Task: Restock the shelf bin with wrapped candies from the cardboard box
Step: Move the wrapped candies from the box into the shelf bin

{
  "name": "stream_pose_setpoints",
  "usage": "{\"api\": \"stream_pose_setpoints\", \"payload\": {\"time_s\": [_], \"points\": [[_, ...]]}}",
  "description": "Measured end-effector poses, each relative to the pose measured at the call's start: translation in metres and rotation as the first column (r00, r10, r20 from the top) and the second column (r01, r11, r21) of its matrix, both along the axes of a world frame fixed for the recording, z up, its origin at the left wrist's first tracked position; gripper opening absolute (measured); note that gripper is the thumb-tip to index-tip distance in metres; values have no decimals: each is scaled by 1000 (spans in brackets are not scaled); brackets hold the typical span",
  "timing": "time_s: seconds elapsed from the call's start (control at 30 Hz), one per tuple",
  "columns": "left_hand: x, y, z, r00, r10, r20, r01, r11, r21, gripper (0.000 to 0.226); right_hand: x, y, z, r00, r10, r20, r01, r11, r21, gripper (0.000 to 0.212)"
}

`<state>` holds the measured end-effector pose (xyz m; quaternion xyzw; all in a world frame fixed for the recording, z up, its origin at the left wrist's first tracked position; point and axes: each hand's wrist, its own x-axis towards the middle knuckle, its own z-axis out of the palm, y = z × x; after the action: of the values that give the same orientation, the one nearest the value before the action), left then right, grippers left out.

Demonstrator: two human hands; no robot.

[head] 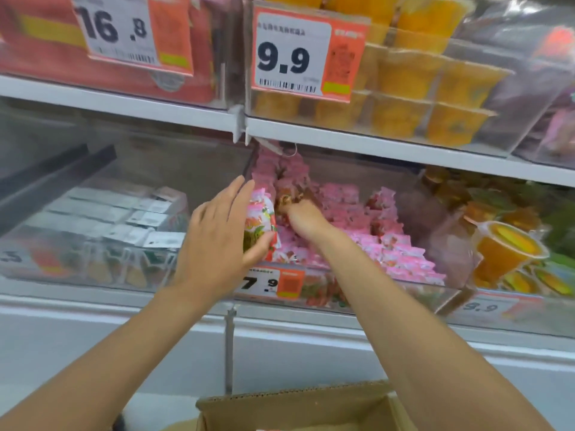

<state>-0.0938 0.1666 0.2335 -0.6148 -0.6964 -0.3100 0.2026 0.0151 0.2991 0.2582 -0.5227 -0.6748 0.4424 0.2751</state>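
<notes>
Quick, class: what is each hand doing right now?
Left hand: pinches a candy pack.
Right hand: grips wrapped candies in the shelf bin.

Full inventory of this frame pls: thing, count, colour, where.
wrapped candies: many, pink, piled in the middle bin
shelf bin: one, clear, lower shelf centre
cardboard box: one, brown, bottom edge
price tags: at least four, white and orange, on bin fronts
jelly cups: many, orange, upper shelf right
cartons: several, white, lower left bin
left hand: grips candies, bin's left side
right hand: grips candies in the pile
</notes>
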Motion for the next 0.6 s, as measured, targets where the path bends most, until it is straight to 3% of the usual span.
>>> {"api": "stream_pose_setpoints", "payload": {"time_s": [0.07,0.13,0.2,0.27,0.37,0.5,0.6], "points": [[0,0,-1,1000,-1,-2,1,1000,17,74,1,-1,2,999,-13,-52,15,999,44,17],[0,-1,-1,1000,-13,10,13,1000,18,73,6,0,5,996,76,-35,-74,994,75,8],[0,-1,-1,999,-25,22,24,1000,9,73,10,-1,4,979,175,102,-186,977,108,23],[0,-2,-1,999,-32,26,32,999,0,72,10,0,2,956,174,237,-211,967,142,36],[-1,-2,-2,999,-35,32,35,999,-7,72,12,-1,3,904,208,373,-282,947,154,41],[-1,-2,-1,999,-33,38,34,999,-22,72,19,-3,8,951,192,242,-244,947,208,22],[-1,-2,0,998,-43,44,44,998,-35,72,17,0,7,944,188,271,-244,951,189,30]]}}
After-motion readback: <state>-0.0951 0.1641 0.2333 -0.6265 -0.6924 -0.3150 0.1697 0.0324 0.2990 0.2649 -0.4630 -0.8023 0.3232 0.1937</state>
